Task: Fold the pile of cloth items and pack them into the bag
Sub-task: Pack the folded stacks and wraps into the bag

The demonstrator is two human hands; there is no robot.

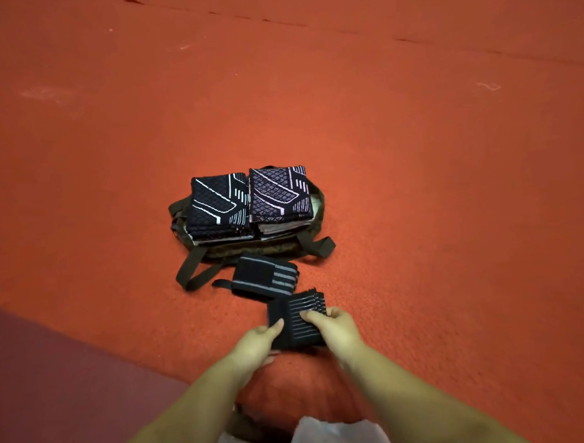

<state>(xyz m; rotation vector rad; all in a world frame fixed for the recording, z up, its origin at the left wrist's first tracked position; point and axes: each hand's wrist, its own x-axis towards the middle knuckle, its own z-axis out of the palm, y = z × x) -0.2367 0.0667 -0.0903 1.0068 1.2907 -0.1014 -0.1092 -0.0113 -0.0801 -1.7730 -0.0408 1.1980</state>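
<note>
Folding step: both hands, left and right, pinch a striped wrap at 6 o'clock. The bag, holding 2 stacks, sits centre. Next, I judge: carry it towards 12, into the bag.

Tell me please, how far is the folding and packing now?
Done: two stacks of folded patterned cloths sit in the open bag. In hand: the left hand and right hand both grip a folded black striped cloth. Left: that cloth and a rolled striped wrap lying on the floor before the bag are not yet packed.
</note>
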